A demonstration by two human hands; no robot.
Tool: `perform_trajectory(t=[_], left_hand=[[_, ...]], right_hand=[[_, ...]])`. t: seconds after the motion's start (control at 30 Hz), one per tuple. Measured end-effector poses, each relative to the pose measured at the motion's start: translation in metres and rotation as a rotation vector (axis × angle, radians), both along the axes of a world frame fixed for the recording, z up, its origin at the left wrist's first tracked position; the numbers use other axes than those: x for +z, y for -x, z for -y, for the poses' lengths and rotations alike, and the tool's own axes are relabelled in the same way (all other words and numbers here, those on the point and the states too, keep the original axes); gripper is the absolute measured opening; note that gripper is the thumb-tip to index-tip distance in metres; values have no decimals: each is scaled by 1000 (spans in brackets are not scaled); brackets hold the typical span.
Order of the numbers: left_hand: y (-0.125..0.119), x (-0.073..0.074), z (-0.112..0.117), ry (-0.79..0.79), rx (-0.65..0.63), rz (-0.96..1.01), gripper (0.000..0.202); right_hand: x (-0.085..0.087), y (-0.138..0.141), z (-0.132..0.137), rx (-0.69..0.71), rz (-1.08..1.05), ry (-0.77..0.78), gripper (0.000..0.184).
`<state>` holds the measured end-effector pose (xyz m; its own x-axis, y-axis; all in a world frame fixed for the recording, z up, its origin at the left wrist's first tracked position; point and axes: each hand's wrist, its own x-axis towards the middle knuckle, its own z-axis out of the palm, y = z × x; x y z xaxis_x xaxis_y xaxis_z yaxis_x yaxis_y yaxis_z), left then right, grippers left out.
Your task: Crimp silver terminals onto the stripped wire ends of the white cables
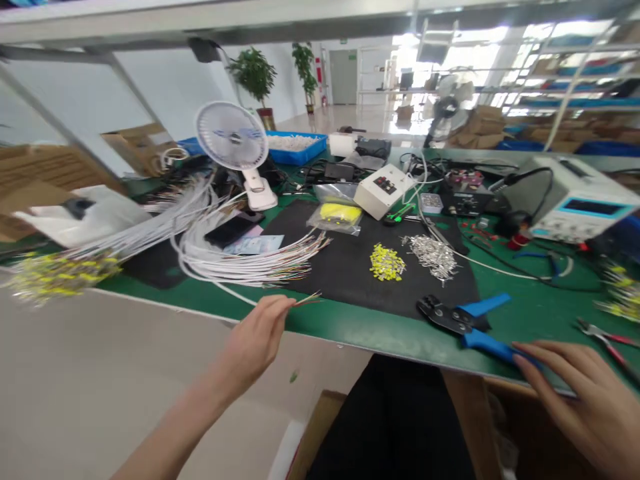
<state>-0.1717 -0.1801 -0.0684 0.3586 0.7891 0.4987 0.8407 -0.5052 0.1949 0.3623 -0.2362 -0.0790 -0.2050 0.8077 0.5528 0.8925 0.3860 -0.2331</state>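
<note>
My left hand [263, 330] is closed in a pinch on a white cable [235, 293], just in front of the bench edge. Thin coloured wire ends [309, 299] stick out past its fingertips to the right. At the right, my right hand [575, 393] has thumb and fingers around the end of a blue handle of the crimping pliers [480, 333]. The pliers' black head rests on the dark mat, jaws to the left. Beyond the left hand lies a bundle of white cables [250, 263] with stripped coloured ends. Yellow-sleeved terminals [387, 263] and bare silver terminals [433, 257] form two piles on the mat.
A small white fan [233, 137] stands behind the cables. Finished-looking cable ends with yellow tips [65, 277] overhang at left. A bag of yellow pieces [340, 213], a white switch box [384, 189], a power supply [573, 197] and red-handled cutters [607, 340] are also there.
</note>
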Motion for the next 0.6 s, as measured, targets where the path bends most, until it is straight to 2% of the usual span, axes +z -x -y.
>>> perform_trajectory(t=[0.07,0.13,0.23,0.4,0.5,0.6], left_hand=[[-37,-4,7,23,-93,63,47],[-72,-7,10,62,-156,82,47],[-118,-12,8,92,-237,120,38],[-183,-13,10,63,-382,72,27],[-217,-9,17,108,-450,122,23],[-249,-1,21,300,-565,256,20]], right_hand=[[11,2,-3,-83,30,18,28],[17,-6,-8,-193,82,15,28],[20,-36,-10,-393,201,33,30],[15,-93,8,-661,273,92,43],[8,-112,14,-712,250,145,47],[3,-116,10,-676,191,201,39]])
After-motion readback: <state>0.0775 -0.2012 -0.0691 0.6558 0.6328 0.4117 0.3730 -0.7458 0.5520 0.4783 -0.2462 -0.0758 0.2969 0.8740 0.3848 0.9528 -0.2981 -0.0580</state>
